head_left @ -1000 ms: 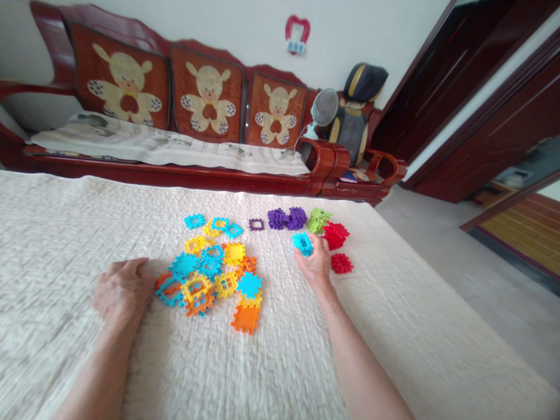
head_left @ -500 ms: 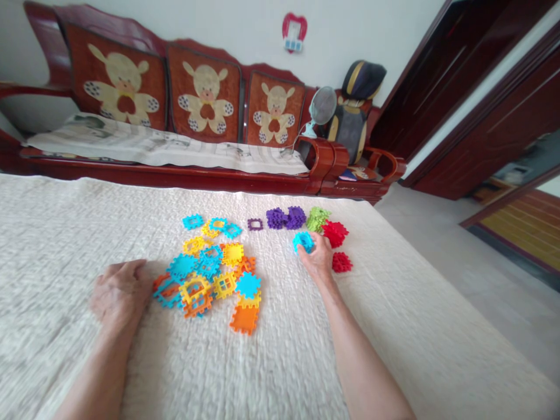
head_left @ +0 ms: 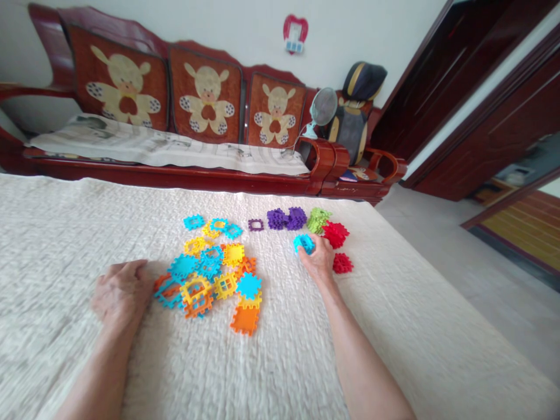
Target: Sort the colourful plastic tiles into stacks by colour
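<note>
My right hand (head_left: 320, 256) has its thumb and fingers closed around blue notched building pieces (head_left: 303, 244), apparently a small stack, at the cloth's surface. Close to its fingers lie a red stack (head_left: 336, 234), a smaller red stack (head_left: 342, 263) and a green stack (head_left: 318, 220). My left hand (head_left: 120, 291) rests on the cloth with its fingers curled in and nothing visible in them. Just right of it spreads a loose pile of yellow, orange and blue pieces, among them a yellow frame piece (head_left: 195, 288), a blue star-shaped piece (head_left: 249, 286) and an orange square piece (head_left: 245, 321).
Two purple stacks (head_left: 286, 219) and a single purple frame piece (head_left: 256, 225) lie toward the table's far edge. The table is covered by a cream quilted cloth (head_left: 297, 361). Beyond it stand a wooden sofa (head_left: 210, 175) and a small fan (head_left: 324, 107).
Almost nothing differs. The whole view has shifted very slightly; both hands and the pieces keep their places.
</note>
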The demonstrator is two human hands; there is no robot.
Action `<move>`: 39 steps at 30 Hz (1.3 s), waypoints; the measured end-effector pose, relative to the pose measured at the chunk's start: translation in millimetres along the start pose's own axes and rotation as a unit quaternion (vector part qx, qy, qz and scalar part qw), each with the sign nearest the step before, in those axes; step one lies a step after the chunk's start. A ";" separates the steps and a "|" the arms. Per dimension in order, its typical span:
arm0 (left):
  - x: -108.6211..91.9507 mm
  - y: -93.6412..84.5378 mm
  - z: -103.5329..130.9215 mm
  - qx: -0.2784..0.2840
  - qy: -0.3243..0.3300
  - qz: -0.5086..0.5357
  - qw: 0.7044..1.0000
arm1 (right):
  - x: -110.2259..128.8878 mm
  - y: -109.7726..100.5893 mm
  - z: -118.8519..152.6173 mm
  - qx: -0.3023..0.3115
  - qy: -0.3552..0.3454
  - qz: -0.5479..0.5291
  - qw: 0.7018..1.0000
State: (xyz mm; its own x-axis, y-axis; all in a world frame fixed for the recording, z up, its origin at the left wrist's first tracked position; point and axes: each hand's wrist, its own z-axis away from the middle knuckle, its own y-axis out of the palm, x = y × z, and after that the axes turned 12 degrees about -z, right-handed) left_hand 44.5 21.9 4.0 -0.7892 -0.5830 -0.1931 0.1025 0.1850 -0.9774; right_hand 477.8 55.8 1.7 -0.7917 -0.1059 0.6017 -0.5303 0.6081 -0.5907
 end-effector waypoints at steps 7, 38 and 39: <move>0.1 0.8 0.0 0.007 0.003 -0.005 1.000 | 23.9 -5.3 5.1 -0.033 -0.081 -0.035 0.996; -7.1 -4.1 8.5 -0.038 0.036 0.054 0.997 | 36.7 37.2 36.5 0.185 -0.185 -0.094 0.961; -7.1 -3.9 8.5 -0.041 0.036 0.057 0.997 | 36.5 37.9 36.5 0.183 -0.184 -0.094 0.961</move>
State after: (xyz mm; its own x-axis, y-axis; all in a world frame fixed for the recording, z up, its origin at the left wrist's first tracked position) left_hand 54.8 18.6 8.5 -0.8168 -0.4972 -0.2927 0.1468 0.3116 -0.9388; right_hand 417.6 46.3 -18.4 -0.6898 -0.4990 0.5245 -0.6919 0.2412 -0.6805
